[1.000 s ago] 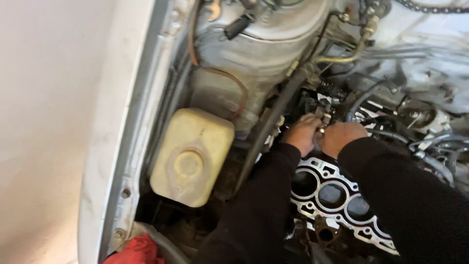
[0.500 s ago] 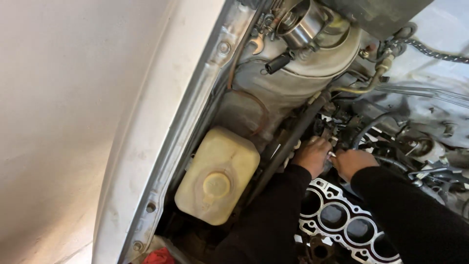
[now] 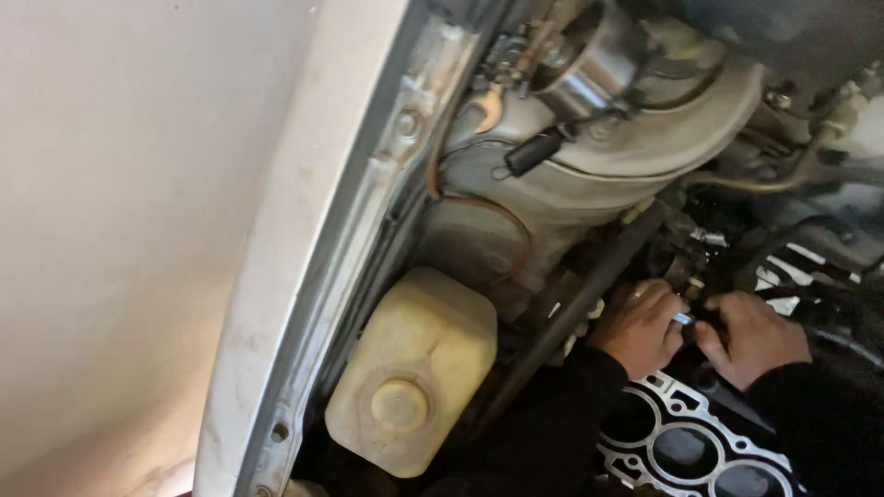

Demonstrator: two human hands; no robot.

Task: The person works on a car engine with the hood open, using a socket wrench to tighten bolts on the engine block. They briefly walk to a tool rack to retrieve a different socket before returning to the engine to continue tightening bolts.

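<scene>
Two hands are seen deep in an engine bay, just above the bare head gasket [image 3: 686, 442]. The left hand [image 3: 640, 327] is curled, and a small bright metal piece [image 3: 682, 318] is pinched at its fingertips; the right hand [image 3: 750, 336] is closed round a dark part just beside that piece, though what exactly is held cannot be told.

The head is already off, since open cylinder bores are shown through the gasket; the fitting above it is judged to be under work and not yet freed or seated.

Room is tight. Left of the gasket, a black hose [image 3: 571, 322] is run diagonally against the left wrist, and beyond it a cream reservoir [image 3: 414, 368] is wedged by the fender edge [image 3: 304, 304]. Above the gasket, hoses and brackets are crowded close; free space is left only towards the person.
</scene>
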